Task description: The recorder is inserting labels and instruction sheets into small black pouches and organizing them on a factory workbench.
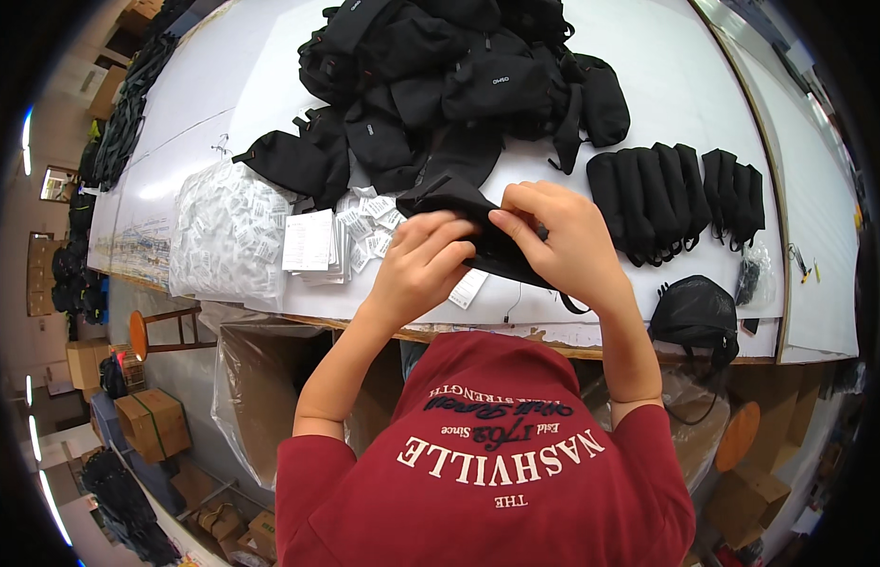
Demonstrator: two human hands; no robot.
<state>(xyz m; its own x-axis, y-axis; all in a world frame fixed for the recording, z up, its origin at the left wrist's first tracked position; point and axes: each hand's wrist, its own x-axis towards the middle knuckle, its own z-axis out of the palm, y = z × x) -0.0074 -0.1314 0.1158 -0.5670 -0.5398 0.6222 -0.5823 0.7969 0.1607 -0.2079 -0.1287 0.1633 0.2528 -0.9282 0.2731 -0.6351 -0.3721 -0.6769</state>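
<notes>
A black fabric bag [449,197] is between my two hands at the near edge of the table, its near side in shadow. My right hand [563,236] pinches the bag's edge between thumb and fingers. My left hand [424,263] has its fingers curled against the bag's left part, with some fingertips hidden in the dark fabric. Below the bag, a white card [468,288] sticks out on the tabletop. A short black strap [573,304] hangs near my right wrist.
Black bags [412,66] are heaped at the back. On the left are a clear plastic sack of white packets [223,236], stacked cards [312,246] and loose packets [364,222]. Rolled black pouches [648,203] and a black mesh bag [695,317] sit right. Cartons [152,423] stand below.
</notes>
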